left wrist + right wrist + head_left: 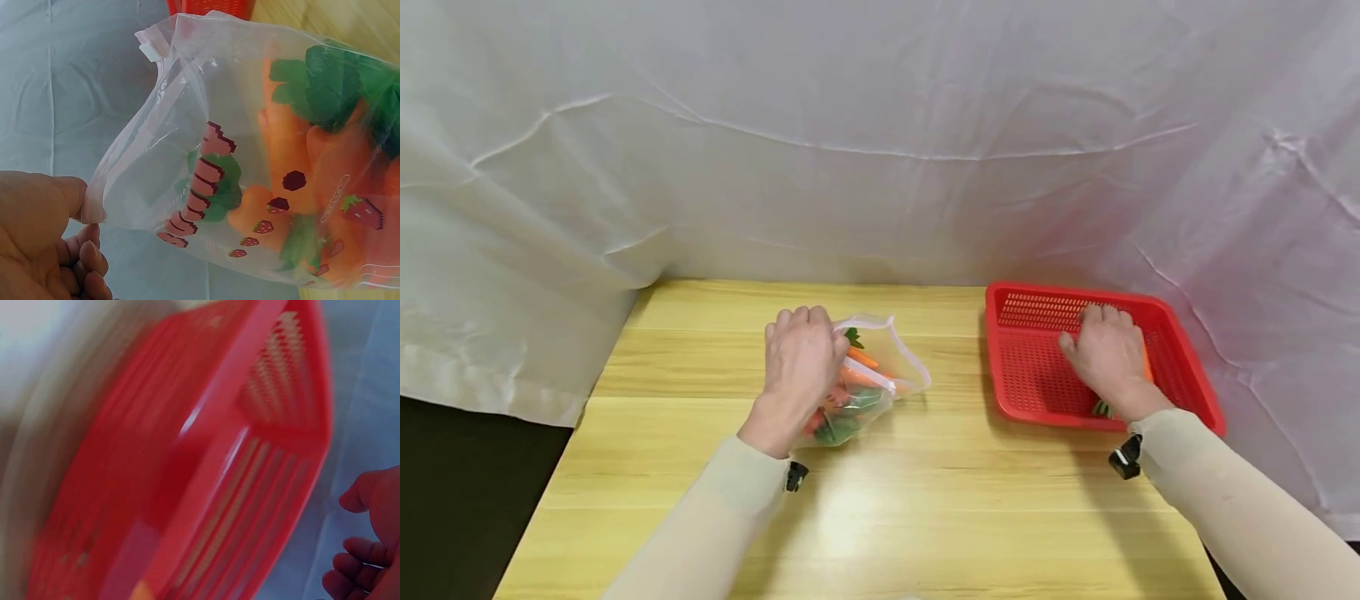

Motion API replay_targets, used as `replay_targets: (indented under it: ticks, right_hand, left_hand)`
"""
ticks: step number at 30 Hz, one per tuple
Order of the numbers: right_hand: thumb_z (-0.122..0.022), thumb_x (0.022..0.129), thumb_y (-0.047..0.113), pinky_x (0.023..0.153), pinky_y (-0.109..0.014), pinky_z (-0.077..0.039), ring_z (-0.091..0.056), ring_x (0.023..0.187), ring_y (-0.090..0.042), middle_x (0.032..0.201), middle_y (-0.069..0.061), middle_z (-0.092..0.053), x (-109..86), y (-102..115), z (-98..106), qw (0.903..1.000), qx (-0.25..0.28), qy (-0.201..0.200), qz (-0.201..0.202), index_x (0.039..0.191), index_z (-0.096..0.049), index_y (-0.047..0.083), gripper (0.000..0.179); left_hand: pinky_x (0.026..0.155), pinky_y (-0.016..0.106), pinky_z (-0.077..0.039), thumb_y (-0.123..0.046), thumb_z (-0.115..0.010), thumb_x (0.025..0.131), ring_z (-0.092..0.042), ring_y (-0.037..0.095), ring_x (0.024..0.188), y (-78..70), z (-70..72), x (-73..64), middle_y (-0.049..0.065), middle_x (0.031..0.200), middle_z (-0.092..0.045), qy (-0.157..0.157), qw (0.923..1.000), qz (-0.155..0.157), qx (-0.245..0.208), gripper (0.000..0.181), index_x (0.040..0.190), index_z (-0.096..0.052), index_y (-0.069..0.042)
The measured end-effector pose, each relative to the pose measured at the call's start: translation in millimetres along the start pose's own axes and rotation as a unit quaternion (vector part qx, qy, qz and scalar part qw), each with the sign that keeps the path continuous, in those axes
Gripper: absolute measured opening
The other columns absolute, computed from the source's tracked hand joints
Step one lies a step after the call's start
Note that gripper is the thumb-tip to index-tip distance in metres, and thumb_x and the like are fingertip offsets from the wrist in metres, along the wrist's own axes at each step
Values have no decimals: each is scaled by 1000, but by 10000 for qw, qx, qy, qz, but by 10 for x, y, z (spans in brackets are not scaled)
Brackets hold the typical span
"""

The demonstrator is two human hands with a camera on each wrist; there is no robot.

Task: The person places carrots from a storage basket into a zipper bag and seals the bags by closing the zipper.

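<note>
My left hand (pixel 801 354) pinches the edge of a clear zip bag (pixel 144 169) between thumb and finger, at its parted mouth. Inside the bag lie several carrots (pixel 284 153) with green leaves (pixel 331 87); printed strawberries mark the plastic. The bag's white slider (pixel 150 51) sits at the far end of the mouth. Over the red basket (pixel 992 358) hovers my right hand (pixel 1105 346). Its thumb and fingers stand apart with nothing between them in the right wrist view. Partly hidden under that hand are an orange thing (pixel 1147 364) and green stems (pixel 1102 408) in the basket.
Both the bag and the basket stand on a wooden table (pixel 955 500), the basket at the right. A pale cloth (pixel 850 183) hangs behind the table and along its sides. Dark floor (pixel 467 492) shows beyond the left edge.
</note>
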State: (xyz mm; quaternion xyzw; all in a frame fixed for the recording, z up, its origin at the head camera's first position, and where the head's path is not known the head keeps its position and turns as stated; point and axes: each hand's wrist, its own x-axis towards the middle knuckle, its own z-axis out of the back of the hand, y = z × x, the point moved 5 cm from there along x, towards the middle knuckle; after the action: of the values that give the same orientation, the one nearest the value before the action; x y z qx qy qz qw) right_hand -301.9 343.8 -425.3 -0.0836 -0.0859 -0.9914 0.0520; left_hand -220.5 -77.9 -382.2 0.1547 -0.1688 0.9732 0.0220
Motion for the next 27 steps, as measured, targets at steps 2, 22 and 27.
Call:
replay_targets:
  ticks: [2, 22, 27]
  right_hand:
    - [-62, 93, 26, 82, -69, -42, -47, 100, -56, 105, -34, -52, -5, -139, -32, 9998, -191, -54, -68, 107, -52, -13, 43]
    - [-62, 97, 40, 89, -76, -32, -35, 103, -63, 111, -44, -37, -162, -1088, -381, 9876, -381, 748, -1326, 112, -38, -18, 65]
    - [-64, 97, 40, 87, -74, -34, -34, 100, -59, 107, -41, -39, -206, -1183, -463, 9828, -439, 998, -1493, 111, -39, -19, 66]
  left_hand:
    - [68, 38, -35, -11, -60, 91, -45, 31, 72, 7, 6, -14, 8, 72, -49, -31, 10000, 11, -26, 17, 77, -53, -8]
    - [68, 38, -37, -13, -62, 94, -47, 30, 73, -47, -78, -13, 7, 74, -53, -4, 9999, 47, -140, 16, 80, -58, -7]
    - [67, 39, -38, -13, -61, 94, -49, 31, 73, -51, -87, -28, 8, 74, -53, -19, 9999, 32, -99, 17, 79, -57, -7]
